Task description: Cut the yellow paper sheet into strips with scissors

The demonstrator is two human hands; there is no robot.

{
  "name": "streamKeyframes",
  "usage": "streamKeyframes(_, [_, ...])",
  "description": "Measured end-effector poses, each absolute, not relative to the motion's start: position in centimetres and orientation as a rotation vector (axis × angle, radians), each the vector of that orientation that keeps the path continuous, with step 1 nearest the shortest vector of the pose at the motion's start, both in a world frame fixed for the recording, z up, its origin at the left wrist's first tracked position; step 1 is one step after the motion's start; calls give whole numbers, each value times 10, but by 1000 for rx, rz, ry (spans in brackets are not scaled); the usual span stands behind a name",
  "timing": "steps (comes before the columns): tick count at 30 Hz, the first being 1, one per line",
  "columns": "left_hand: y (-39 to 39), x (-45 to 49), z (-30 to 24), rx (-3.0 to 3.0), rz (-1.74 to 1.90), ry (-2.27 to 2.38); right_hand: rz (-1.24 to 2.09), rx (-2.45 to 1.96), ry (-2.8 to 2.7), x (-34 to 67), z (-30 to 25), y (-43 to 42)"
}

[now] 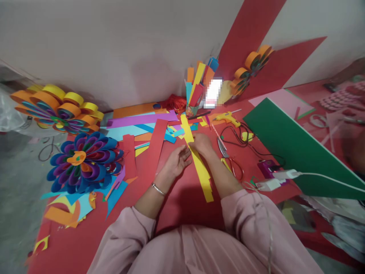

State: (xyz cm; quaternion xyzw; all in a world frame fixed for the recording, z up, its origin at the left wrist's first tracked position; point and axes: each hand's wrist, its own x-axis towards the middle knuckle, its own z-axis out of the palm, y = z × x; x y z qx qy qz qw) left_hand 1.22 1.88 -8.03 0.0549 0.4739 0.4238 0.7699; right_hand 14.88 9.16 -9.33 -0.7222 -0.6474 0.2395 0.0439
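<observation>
A long yellow paper strip point(203, 175) lies on the red sheet point(182, 198) in front of me. My right hand point(201, 144) rests on the strip near its middle, fingers curled and pinching it. My left hand point(177, 160) is beside the strip on its left, fingers loosely stretched toward it and touching its edge. A thin bangle sits on my left wrist. Both arms wear pink sleeves.
Scissors with red handles point(228, 156) and a yellow glue gun point(228, 118) with its black cord lie to the right. A green board point(296, 148) leans at the right. Paper flowers point(85, 160) and loose coloured strips point(142, 125) lie at the left. A cup of strips point(195, 95) stands by the wall.
</observation>
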Motion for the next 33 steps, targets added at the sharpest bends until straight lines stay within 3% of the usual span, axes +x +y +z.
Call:
streamKeyframes(8, [12,5,-72,62,867,1060,641,-2302,-1912,178,-83,29])
streamKeyframes(13, [-9,12,-71,41,799,1036,795,-2188,-1812,187,-83,-15])
streamKeyframes(33, [-22,17,-83,52,815,986,713,-2296,-1960,158,-96,1])
